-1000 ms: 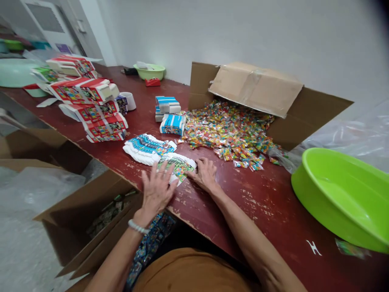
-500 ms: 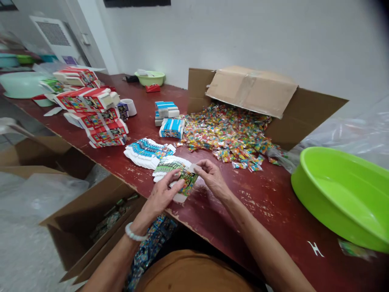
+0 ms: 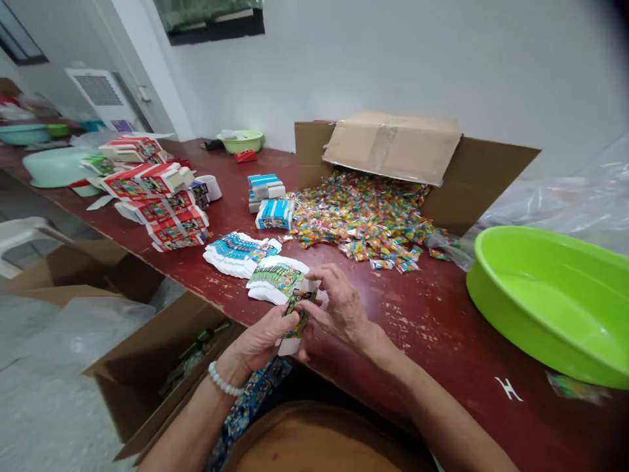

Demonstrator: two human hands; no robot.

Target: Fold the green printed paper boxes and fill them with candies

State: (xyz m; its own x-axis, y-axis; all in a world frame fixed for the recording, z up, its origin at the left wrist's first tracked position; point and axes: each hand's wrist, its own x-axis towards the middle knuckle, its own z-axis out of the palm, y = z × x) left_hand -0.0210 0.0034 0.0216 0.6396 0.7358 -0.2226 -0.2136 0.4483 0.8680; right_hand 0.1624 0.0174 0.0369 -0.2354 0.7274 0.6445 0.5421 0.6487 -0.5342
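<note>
Both hands hold one flat, green-printed carton blank [image 3: 297, 313] just above the near edge of the dark red table [image 3: 432, 328]. My left hand [image 3: 263, 335] grips it from below, fingers closed on it. My right hand [image 3: 339, 307] pinches its upper end. Right behind them lies a fanned stack of green flat cartons [image 3: 275, 278], and beyond that a fanned stack of blue ones [image 3: 236, 249].
A tipped cardboard box [image 3: 417, 157] spills a pile of small colourful candy packets [image 3: 363, 219]. A lime green basin [image 3: 555, 301] sits at right. Red assembled boxes [image 3: 162, 200] and blue boxes [image 3: 272, 203] stand at left. An open cardboard box [image 3: 147, 354] sits on the floor.
Both hands lay flat on the green stack a second ago. They have picked one flat carton off it and drawn it towards me, above the table edge.
</note>
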